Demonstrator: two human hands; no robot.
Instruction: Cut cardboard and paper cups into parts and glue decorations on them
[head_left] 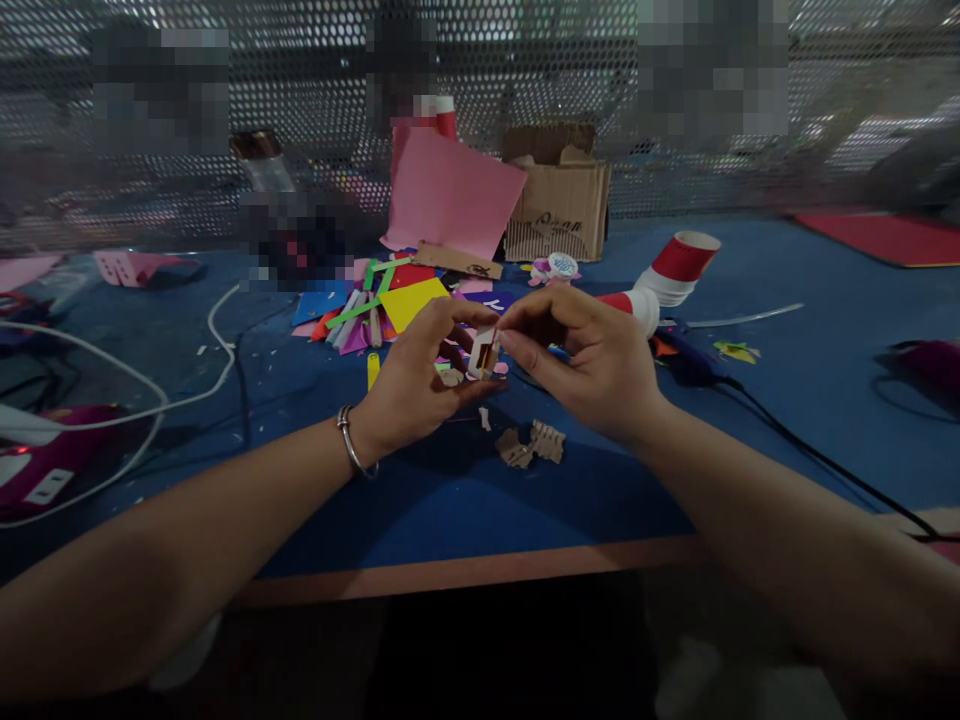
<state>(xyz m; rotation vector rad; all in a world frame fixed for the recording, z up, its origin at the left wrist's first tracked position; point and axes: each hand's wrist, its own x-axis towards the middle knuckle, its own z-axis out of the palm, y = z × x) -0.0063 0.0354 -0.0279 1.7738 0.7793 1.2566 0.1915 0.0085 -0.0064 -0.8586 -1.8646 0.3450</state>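
Observation:
My left hand (409, 380) is closed around a small white folded piece (474, 362) with a dark brown opening in its side, held between thumb and fingers above the blue table. At the upper right edge of that piece, my right hand (592, 355) is pinched, thumb against fingers. Whether the right fingertips hold a separate bit is too small to tell. Below the hands lie torn cardboard scraps (547, 441) and a small white scrap (484, 418). Just behind them is a pile of coloured paper with a yellow sheet (412, 303) on top.
Behind the pile stand a pink sheet (450, 190) and a cardboard box (559, 210). Red and white paper cups (681, 268) lie to the right, near a dark corded tool (690, 360). A white cable (161, 400) loops at left by a purple power strip (67, 460).

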